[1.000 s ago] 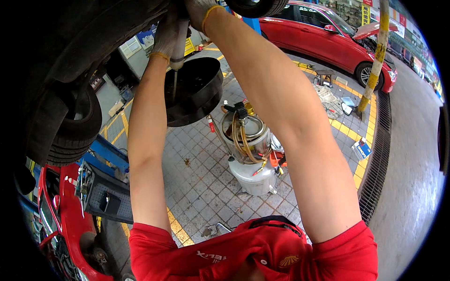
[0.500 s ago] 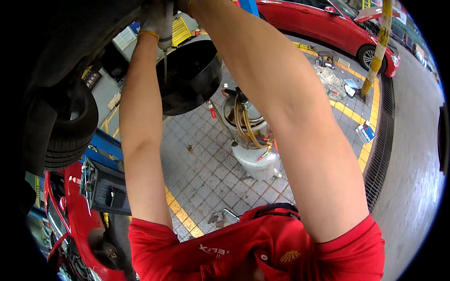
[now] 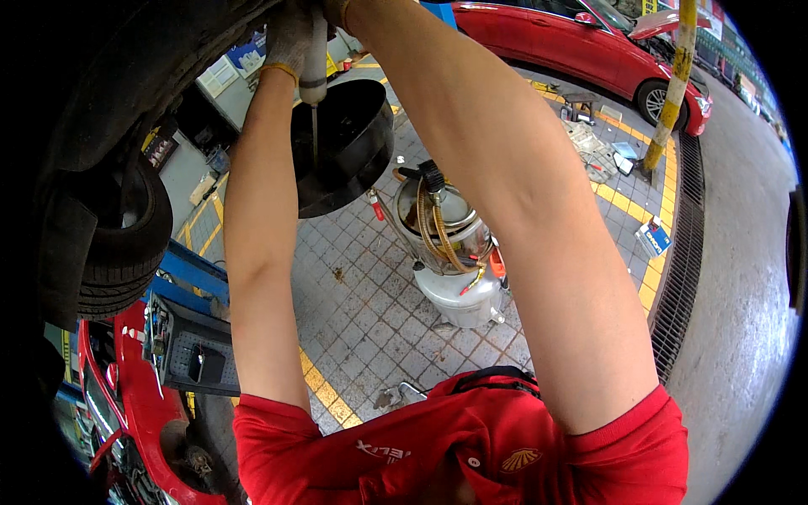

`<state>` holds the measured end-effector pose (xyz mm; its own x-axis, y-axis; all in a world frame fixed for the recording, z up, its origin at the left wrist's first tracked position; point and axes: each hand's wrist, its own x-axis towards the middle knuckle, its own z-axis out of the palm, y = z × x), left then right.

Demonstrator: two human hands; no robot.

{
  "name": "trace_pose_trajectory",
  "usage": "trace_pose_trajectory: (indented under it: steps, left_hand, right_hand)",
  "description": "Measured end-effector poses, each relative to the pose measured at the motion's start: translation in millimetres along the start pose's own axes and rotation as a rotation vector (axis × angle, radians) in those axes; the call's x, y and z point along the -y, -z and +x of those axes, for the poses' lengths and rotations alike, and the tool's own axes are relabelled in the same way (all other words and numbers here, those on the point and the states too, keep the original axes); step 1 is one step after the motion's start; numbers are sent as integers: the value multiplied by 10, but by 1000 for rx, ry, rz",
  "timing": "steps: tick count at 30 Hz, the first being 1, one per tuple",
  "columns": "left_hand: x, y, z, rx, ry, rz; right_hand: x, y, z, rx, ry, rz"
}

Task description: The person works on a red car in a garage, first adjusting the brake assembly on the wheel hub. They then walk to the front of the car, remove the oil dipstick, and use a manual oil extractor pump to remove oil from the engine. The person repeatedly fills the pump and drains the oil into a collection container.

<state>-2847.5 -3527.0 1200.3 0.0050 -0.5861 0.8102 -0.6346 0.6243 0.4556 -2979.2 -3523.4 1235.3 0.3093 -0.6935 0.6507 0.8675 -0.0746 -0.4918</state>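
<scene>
Both my arms reach up under a dark vehicle underside point(image 3: 126, 59). My left hand point(image 3: 286, 46), in a grey knit glove with a yellow cuff, is raised beside a pale grey cylinder point(image 3: 313, 71). Its fingers are lost in the shade at the top edge, so its grip does not show. Of my right hand point(image 3: 338, 12) only the yellow glove cuff shows near the cylinder's upper end. From the cylinder's lower tip a thin brownish line, stream or rod I cannot tell, runs down over a wide black drain pan point(image 3: 358, 160).
A drainer tank point(image 3: 459, 290) with coiled hoses and a red-handled valve stands below, between my arms. To the left hang a tyre point(image 3: 126, 244) and a grey tool tray point(image 3: 198, 349). A striped pole point(image 3: 673, 93), floor grating point(image 3: 686, 236) and red car point(image 3: 539, 38) are right.
My left hand and the pale cylinder have shifted right and slightly down together. The thin line now falls farther right over the pan. The view has moved slightly.
</scene>
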Motion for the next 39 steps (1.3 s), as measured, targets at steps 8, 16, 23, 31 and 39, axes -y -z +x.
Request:
trace_pose_trajectory:
  steps: [8, 16, 23, 31, 39]
  left_hand:
    - [450, 273, -24, -122, -190, 427]
    - [-39, 84, -31, -116, -298, 659]
    - [-284, 41, -137, -51, -317, 778]
    - [-650, -308, -701, 10, -16, 137]
    - [-59, -226, -752, -58, -608, 688]
  right_hand:
    - [-190, -82, -56, -145, 634, -1439]
    - [-144, -36, 403, -133, 589, -2276]
    - [-43, -25, -275, -387, 773, -1149]
    - [388, 89, -1201, -192, 368, -339]
    - [622, -272, -1816, -321, 252, -273]
